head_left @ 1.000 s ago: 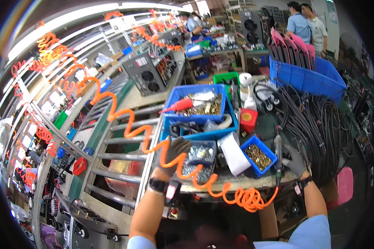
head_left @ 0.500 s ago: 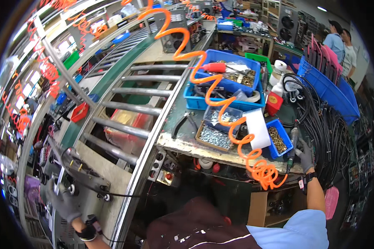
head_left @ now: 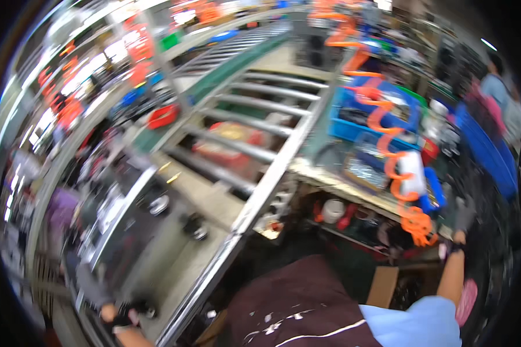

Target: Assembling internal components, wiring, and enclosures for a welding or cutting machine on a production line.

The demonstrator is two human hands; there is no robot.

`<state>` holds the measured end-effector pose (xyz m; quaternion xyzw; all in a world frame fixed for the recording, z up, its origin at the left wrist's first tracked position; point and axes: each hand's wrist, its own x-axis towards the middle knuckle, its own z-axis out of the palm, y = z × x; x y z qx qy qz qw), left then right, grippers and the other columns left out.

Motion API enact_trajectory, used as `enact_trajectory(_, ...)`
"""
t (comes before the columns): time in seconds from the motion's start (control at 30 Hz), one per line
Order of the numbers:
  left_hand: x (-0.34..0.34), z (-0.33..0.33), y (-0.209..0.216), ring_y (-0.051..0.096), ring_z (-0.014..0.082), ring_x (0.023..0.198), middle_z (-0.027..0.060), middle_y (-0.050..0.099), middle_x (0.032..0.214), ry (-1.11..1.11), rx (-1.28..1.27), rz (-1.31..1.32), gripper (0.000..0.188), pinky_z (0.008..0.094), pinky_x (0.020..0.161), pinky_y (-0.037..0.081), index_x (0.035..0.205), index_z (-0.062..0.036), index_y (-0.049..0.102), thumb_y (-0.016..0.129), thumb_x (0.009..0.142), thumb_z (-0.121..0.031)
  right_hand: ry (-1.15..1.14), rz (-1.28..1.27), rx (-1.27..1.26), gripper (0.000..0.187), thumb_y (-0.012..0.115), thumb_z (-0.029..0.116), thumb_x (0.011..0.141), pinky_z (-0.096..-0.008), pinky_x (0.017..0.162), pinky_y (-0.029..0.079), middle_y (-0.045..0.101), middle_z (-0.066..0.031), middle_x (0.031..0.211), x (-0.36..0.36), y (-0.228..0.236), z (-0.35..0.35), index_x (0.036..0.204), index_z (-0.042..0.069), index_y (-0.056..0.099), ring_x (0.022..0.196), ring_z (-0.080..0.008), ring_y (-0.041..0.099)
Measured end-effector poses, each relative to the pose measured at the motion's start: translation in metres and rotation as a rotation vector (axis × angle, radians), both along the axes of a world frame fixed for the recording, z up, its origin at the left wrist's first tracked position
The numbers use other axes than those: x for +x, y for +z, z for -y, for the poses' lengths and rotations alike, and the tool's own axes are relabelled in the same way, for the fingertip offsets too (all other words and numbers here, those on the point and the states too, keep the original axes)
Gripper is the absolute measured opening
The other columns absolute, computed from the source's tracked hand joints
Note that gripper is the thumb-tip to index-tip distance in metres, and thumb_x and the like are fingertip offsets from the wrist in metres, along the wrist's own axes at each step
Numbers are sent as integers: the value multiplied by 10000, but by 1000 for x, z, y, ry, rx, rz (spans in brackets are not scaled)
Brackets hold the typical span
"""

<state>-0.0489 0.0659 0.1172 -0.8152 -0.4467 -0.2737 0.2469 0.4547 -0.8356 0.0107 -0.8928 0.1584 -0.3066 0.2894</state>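
Head view, badly smeared: the left hand [head_left: 92,284], gloved, reaches to the left side of a dark case [head_left: 130,231] with casters [head_left: 198,228], at the near end of the roller track [head_left: 237,144]. Fingers lost in blur; cannot tell how far they are spread, or whether they touch or hold the case. Case sits left of the track's bright rail [head_left: 272,188], casters exposed, presumably so they can be got at from above. Right hand [head_left: 464,214], gloved, arm stretched out to the near right corner of the bench [head_left: 341,184], beside a small blue box [head_left: 433,194]. Its grip is equally unreadable; whether it holds a tool cannot be told. An orange hose [head_left: 415,226] hangs coiled at the bench's near edge, close to this hand; the coils likely give slack for reach. Screw tray [head_left: 364,170] lies along the near edge, larger blue bin [head_left: 353,124] behind, probably ranked by how often each is needed. White sheet [head_left: 412,173] between tray and blue box.
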Motion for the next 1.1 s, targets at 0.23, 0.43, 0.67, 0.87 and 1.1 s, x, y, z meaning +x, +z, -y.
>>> enact_trajectory(0.23, 6, 9, 23, 605, 381, 767, 151, 625, 810, -119, -64, 84, 506, 450, 652, 462, 890, -74, 631, 722, 728, -544, 608, 490, 87, 282, 567, 143, 973, -356, 971, 439, 619, -129, 1165, -64, 33, -233, 1188, -37, 597, 1095, -221, 569)
enact_trajectory(0.43, 8, 14, 26, 628, 304, 721, 103, 615, 745, -125, 36, 141, 615, 429, 605, 474, 749, -103, 629, 679, 675, -712, 1478, 63, 263, 517, 614, 70, 785, -334, 954, 426, 595, -89, 1173, -124, 35, -503, 1293, 5, 544, 1090, -190, 542)
enact_trajectory(0.67, 6, 8, 19, 615, 311, 674, 106, 594, 715, -106, 115, 194, 646, 422, 601, 475, 684, -117, 613, 685, 592, -753, 1745, -486, 392, 664, 699, 188, 793, -347, 953, 455, 607, -119, 1162, -199, 6, -614, 1382, -12, 465, 1088, -221, 575)
enact_trajectory(0.87, 0, 10, 18, 635, 272, 713, 72, 629, 721, -109, 109, 110, 485, 415, 612, 472, 748, -156, 637, 658, 712, -639, 1738, -826, 469, 250, 548, 238, 931, -309, 591, 428, 568, -3, 676, -218, -74, -536, 762, 62, 604, 644, -121, 525)
enact_trajectory(1.1, 0, 19, 31, 590, 295, 604, 92, 577, 634, -130, 161, 157, 640, 409, 577, 458, 629, -116, 606, 720, 571, -743, 1817, -813, 211, 242, 570, 269, 961, -391, 750, 491, 653, -103, 841, -158, -172, -445, 1019, 47, 650, 773, -201, 606)
